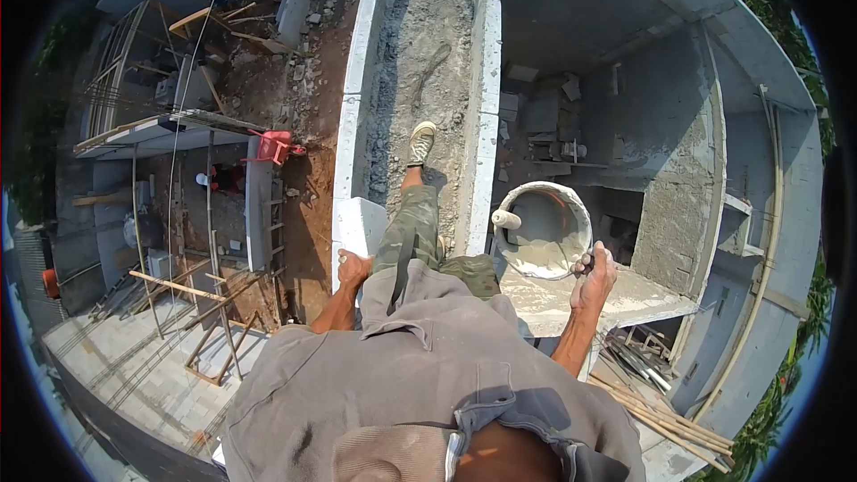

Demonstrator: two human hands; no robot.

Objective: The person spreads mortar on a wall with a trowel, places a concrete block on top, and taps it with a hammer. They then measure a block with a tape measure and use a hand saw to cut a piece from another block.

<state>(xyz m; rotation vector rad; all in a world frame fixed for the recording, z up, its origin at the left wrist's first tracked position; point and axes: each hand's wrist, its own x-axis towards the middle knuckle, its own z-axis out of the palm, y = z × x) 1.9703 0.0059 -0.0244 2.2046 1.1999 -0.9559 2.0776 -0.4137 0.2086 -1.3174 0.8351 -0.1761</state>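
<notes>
My left hand (pixel 354 267) is closed over the near edge of a white lightweight block (pixel 358 225) on the left wall. Its fingers are curled and partly hidden. On the right, my right hand (pixel 595 277) has bent fingers at the rim of a round bucket (pixel 581 209), its fingertips smeared grey. Wet grey mortar (pixel 543 255) lies inside the bucket. A pale, rounded handle (pixel 506 219) sticks out over the bucket's left side; the rest of that tool cannot be made out.
My shoe (pixel 422 143) is on a rubble-filled channel (pixel 420 36) between two block walls. Deep drops lie on both sides. Below left are a red wheelbarrow (pixel 275 147), a person in a white cap (pixel 203 179) and timber props. Bamboo poles (pixel 665 419) lie lower right.
</notes>
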